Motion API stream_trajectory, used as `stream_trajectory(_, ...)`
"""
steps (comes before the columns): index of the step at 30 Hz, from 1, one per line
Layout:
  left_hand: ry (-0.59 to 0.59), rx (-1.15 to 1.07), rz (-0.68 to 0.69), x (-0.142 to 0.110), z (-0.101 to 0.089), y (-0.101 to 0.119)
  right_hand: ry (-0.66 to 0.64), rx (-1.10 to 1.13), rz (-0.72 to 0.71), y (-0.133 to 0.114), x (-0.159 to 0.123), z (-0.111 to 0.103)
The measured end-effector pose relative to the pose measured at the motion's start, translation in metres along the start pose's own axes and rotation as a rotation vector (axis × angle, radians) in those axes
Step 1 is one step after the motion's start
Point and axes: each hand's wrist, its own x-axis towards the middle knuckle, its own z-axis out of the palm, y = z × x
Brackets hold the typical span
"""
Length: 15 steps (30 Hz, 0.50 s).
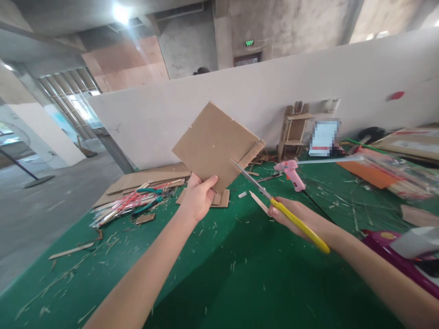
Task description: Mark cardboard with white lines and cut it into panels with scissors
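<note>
My left hand (200, 198) grips the lower corner of a square piece of cardboard (216, 141), thumb across its near face. The cardboard is raised above the table and turned like a diamond, with a narrow strip along its lower right edge and small notches in its upper edges. In my right hand (295, 214) is a pair of scissors (288, 217) with yellow handles. Their metal blades point up and left, the tip in front of the cardboard near the strip. I cannot tell whether the blades touch it.
On the green table (206, 274) lie scattered scraps. Left are teal-handled pliers (149, 201) and a bundle of red-and-white packets (116, 208). A pink glue gun (293, 173), a cardboard stand (293, 130) and a blurred-out screen (324, 137) are right. A white partition (144, 123) stands behind.
</note>
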Motion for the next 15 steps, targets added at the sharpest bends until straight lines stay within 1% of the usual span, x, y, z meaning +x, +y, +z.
stream_trajectory(5,-0.037,0.021,-0.012,-0.0004,-0.0015,-0.0028,0.016,-0.016,0.007,-0.0027,-0.0008,-0.0009)
stream_trajectory(11,-0.048,0.052,-0.003,-0.0006,-0.0003,-0.0028,0.050,-0.011,-0.018,-0.0065,-0.0019,-0.0026)
stream_trajectory(15,-0.041,0.077,0.002,0.0000,0.0005,0.0000,0.038,-0.012,-0.003,-0.0035,-0.0008,-0.0010)
